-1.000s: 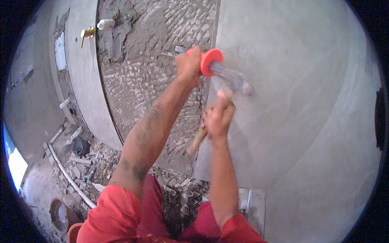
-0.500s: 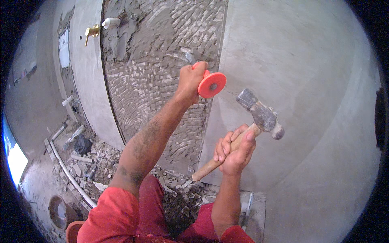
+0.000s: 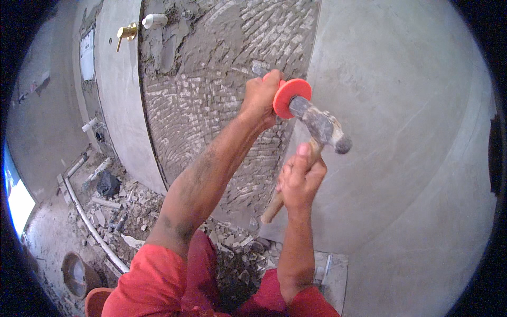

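by ridged mortar point(image 3: 185, 108), left hand point(image 3: 259, 99) grips a metal chisel point(image 3: 288, 99), right hand point(image 3: 302, 180) a wood-handled hammer point(image 3: 319, 127).

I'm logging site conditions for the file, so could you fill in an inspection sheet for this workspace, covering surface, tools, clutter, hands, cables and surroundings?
Surface: rough, ridged mortar wall beside a smooth grey panel.
Job's things: chisel with round orange guard; wooden-handled hammer, its head at the guard, contact unclear.
Clutter: broken rubble below the wall; long white pipe at left.
Hands: left hand closed around the chisel; right hand closed around the hammer's handle.
Cables: nothing seen.
Surroundings: brass-coloured fitting at upper left; round container at lower left.
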### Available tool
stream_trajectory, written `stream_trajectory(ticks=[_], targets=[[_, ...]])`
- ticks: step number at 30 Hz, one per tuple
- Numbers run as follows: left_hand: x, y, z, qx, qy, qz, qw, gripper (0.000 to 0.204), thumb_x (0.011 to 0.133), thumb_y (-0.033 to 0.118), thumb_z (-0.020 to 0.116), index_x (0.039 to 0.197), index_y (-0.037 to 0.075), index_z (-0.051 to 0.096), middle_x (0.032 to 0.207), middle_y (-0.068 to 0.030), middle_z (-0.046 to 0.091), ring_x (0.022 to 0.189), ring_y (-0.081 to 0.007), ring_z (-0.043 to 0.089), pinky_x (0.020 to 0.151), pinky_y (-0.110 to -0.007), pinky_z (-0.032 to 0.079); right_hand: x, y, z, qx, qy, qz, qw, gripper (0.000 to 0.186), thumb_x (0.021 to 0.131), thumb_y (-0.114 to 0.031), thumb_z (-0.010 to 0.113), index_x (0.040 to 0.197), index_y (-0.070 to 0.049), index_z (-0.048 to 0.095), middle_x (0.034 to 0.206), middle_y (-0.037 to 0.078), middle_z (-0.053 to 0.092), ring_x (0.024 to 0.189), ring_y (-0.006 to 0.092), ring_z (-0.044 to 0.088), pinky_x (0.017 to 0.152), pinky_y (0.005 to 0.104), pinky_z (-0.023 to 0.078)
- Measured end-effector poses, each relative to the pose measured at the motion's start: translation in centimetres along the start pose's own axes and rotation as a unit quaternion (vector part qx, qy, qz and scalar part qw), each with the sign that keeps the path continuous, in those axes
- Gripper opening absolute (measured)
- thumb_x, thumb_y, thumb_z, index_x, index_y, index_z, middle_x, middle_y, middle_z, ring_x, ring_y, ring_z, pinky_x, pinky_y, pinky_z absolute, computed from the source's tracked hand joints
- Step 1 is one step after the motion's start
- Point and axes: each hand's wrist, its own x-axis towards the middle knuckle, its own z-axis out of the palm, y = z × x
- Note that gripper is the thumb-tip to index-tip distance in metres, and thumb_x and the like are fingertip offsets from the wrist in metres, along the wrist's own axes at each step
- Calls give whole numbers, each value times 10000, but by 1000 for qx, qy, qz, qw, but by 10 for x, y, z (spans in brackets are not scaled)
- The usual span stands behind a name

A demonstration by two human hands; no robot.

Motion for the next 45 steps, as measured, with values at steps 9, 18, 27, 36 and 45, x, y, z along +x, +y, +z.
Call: stream_trajectory(ticks=[9, 18, 27, 36, 45], targets=[[-4, 1, 4, 22, 27, 63, 997, 243, 831, 198, 573, 725, -19, 594, 643, -54, 556, 506, -139, 515, 417, -334, 381, 9, -9, 8, 57, -7, 83, 995, 424, 990, -468, 415, 756, -116, 376, 488, -21, 338, 326, 98, 364, 295, 267, 359], [0, 4, 0, 124, 55, 33, 990, 297, 821, 253, 584, 693, -14, 605, 611, -64, 562, 463, -146, 493, 397, -337, 355, 0, 22, -5, 9, -26, -16, 999, 434, 985, -402, 454, 683, -107, 352, 494, -13, 325, 354, 108, 393, 308, 274, 364], [-1, 6, -3, 192, 19, 131, 973, 295, 817, 247, 581, 679, -14, 599, 595, -59, 551, 460, -142, 496, 392, -342, 361, 6, 16, 4, 21, -9, -64, 998, 450, 967, -475, 471, 701, -128, 362, 510, -22, 361, 352, 94, 370, 317, 259, 347], [22, -3, -19, 183, 23, 161, 970, 297, 817, 261, 586, 686, -5, 601, 614, -60, 568, 484, -157, 519, 420, -348, 383, 12, 30, 3, -21, -33, -95, 995, 366, 979, -361, 495, 735, -109, 392, 507, -26, 379, 354, 78, 382, 313, 252, 352], [18, 20, -95, 377, -27, 147, 914, 349, 726, 151, 755, 1008, 48, 577, 819, -143, 673, 786, -346, 662, 662, -394, 506, -40, 23, 18, 187, 1, -59, 981, 380, 953, -415, 535, 794, -115, 366, 518, -2, 385, 362, 86, 376, 315, 248, 362]])
